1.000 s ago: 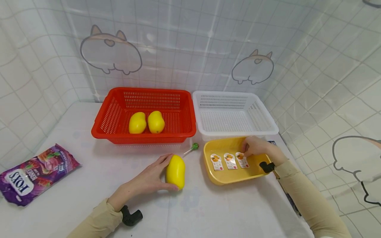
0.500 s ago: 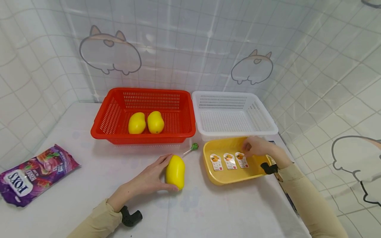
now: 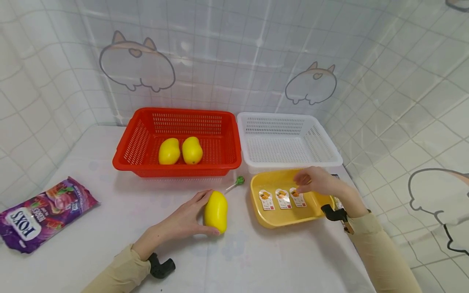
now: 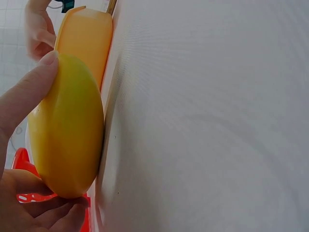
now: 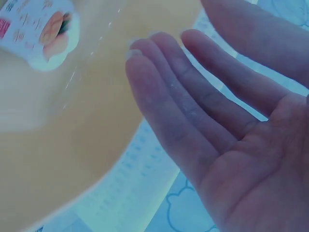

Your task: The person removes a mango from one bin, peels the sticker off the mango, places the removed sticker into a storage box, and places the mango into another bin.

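Note:
My left hand [image 3: 185, 216] grips a yellow mango [image 3: 216, 212] standing lengthwise on the white cloth. In the left wrist view its thumb lies at one end of the mango [image 4: 70, 130] and the fingers at the other. Over the right part of a yellow tub [image 3: 265, 221] hovers my right hand [image 3: 318, 181], its fingers loosely bent. The right wrist view shows nothing held in that palm. Three printed labels with mango pictures lie in a row in the tub: a left label [image 3: 266, 200], a middle label [image 3: 283, 199] and a right label [image 3: 298, 199], partly behind the fingertips.
Behind stands a red basket [image 3: 176, 167] holding two mangoes, with a white basket [image 3: 291, 164] beside it. A green lollipop [image 3: 239, 180] lies between the red basket and the tub. At far left is a purple Fox's candy bag [image 3: 47, 213].
My right hand has lifted slightly from beside the right label and its fingers have loosened; its wrist has shifted right. The left hand and its mango have stayed in place.

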Tool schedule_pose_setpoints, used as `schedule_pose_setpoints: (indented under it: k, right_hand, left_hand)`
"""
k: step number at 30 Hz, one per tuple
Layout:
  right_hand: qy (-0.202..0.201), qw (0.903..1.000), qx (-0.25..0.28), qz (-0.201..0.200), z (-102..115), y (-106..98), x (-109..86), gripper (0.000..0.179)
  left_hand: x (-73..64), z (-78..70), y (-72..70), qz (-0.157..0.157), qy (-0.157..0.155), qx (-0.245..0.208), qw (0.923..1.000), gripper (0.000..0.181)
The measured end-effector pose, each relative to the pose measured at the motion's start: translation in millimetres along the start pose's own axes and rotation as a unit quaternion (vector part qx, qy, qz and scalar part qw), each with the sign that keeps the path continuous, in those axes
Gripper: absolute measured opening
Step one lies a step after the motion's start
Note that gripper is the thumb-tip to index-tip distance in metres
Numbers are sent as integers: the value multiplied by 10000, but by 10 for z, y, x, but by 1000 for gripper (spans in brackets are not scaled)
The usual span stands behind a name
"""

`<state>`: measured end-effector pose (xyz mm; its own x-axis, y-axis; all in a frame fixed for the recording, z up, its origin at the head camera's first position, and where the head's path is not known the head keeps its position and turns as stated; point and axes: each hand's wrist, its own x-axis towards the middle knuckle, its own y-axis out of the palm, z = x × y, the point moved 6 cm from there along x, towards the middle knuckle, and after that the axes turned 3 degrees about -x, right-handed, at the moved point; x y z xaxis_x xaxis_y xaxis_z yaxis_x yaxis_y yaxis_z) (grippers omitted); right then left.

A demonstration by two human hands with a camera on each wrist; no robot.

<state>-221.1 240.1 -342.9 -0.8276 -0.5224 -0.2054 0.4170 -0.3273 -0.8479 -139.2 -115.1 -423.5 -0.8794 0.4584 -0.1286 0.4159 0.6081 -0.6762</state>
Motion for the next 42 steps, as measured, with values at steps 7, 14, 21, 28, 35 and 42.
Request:
schedule_pose_setpoints:
  k: [7,14,21,28,35,42]
  right_hand:
    - [-120,9986,372,-358,162,30,-35,35]
    - [-118,9920,962,-814,374,105,-49,39]
    - [-120,9890,1086,-993,623,214,-51,51]
    - [-185,9834,1569,-893,825,375,-1,53]
    - [-163,9789,1862,-823,1082,577,104,52]
    - [-374,9787,1886,-716,1329,746,218,47]
  left_hand:
    - [-1,-1,3,11,-24,18,10000,125]
    - [4,-3,9,36,-60,6,10000,126]
    - [5,-2,13,55,-99,-4,9999,125]
    - [3,-5,5,17,-42,29,10000,126]
    - [6,-12,14,-9,-30,44,10000,127]
    - [11,-24,9,-77,-12,102,9999,126]
